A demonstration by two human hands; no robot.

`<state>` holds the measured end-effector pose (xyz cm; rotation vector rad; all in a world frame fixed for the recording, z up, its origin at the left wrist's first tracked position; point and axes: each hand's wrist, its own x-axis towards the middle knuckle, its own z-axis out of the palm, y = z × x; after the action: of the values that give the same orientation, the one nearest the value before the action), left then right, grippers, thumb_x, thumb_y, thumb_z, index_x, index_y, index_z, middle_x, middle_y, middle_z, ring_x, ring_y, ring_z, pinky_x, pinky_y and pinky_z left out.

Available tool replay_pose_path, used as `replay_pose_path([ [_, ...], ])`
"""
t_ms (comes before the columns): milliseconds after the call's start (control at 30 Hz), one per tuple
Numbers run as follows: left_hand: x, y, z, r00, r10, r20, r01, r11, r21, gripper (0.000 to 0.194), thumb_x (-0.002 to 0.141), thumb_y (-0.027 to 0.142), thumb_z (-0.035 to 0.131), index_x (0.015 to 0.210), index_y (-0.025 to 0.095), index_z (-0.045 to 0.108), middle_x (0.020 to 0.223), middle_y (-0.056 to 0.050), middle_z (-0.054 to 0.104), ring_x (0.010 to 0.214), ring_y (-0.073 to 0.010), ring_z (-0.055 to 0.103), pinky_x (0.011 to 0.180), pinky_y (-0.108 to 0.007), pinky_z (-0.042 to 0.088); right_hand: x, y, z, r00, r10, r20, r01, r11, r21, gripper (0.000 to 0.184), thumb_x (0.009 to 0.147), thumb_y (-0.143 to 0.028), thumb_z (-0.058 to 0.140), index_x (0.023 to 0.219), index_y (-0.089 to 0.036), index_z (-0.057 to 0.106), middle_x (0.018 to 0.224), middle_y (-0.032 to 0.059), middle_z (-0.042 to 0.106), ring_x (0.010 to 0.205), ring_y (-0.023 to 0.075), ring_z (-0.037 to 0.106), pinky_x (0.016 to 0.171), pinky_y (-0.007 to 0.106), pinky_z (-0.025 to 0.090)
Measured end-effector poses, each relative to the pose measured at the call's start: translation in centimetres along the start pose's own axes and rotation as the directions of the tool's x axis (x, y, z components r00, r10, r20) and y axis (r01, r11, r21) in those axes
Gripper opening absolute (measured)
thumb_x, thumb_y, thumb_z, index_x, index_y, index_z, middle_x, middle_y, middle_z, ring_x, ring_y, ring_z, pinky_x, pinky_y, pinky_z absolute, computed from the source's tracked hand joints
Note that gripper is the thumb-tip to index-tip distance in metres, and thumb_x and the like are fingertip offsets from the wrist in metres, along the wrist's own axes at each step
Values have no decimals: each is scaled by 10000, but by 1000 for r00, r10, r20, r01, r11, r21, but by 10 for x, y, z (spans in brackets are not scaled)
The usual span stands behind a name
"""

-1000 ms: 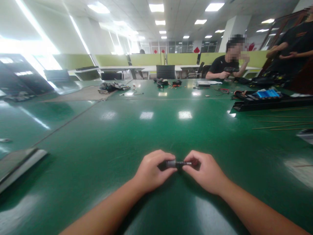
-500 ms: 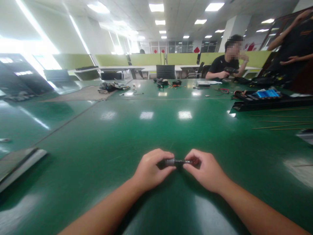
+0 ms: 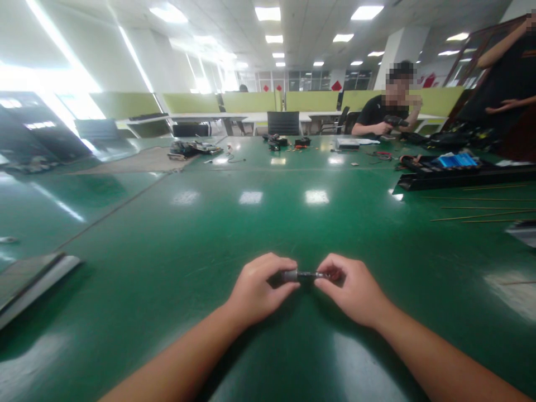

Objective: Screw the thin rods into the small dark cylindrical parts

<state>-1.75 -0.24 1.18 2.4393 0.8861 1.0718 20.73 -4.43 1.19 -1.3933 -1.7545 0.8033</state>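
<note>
My left hand (image 3: pixel 266 285) pinches a short grey cylinder (image 3: pixel 290 276) between thumb and fingers, just above the green tabletop. From its right end a thin dark rod (image 3: pixel 307 274) with shiny spots runs level into the grip of my right hand (image 3: pixel 349 287). That hand's thumb and fingertips are closed around the rod's far end. Something small and reddish shows inside the curl of the right fingers, too blurred to name. What kind of tool or part the two pieces form is not clear. A small gap lies between the hands.
A flat grey panel (image 3: pixel 36 285) lies at the left. Long thin rods (image 3: pixel 486 214) and a black tray (image 3: pixel 460 178) with blue parts are at the right. Across the table (image 3: pixel 234 223), a seated person (image 3: pixel 372 114) holds a power drill (image 3: pixel 396 121); another person (image 3: pixel 506 84) stands at far right.
My hands keep their grip almost in place; the dark rod shows slightly more length between them. The standing person at right has shifted rightward, and the seated person's head has turned.
</note>
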Motion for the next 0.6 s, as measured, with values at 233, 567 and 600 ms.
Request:
replay_pose_path([
  [233,0,0,-1,1000,-3,-3,3,1000,13,237,774,235,759,1002,196,710,940,-70,741,828,-187,691,764,-316,563,0,0,-1,1000,-9,-10,9,1000,-24,23,790,-192,637,782,-186,658,721,12,698,672,165,630,615,255,472],
  [567,0,0,-2,1000,-7,-18,7,1000,24,238,766,232,759,996,196,711,933,-73,740,824,-191,697,768,-320,572,1,0,-1,1000,6,-12,-6,1000,16,13,787,-186,639,790,-187,651,725,12,693,664,164,625,616,257,472],
  [600,0,0,-2,1000,-7,-19,7,1000,22,238,765,231,761,996,197,712,933,-72,740,824,-190,697,768,-320,572,1,0,0,1000,6,-13,-6,1000,18,13,788,-186,638,791,-187,651,726,12,694,668,165,627,618,257,473],
])
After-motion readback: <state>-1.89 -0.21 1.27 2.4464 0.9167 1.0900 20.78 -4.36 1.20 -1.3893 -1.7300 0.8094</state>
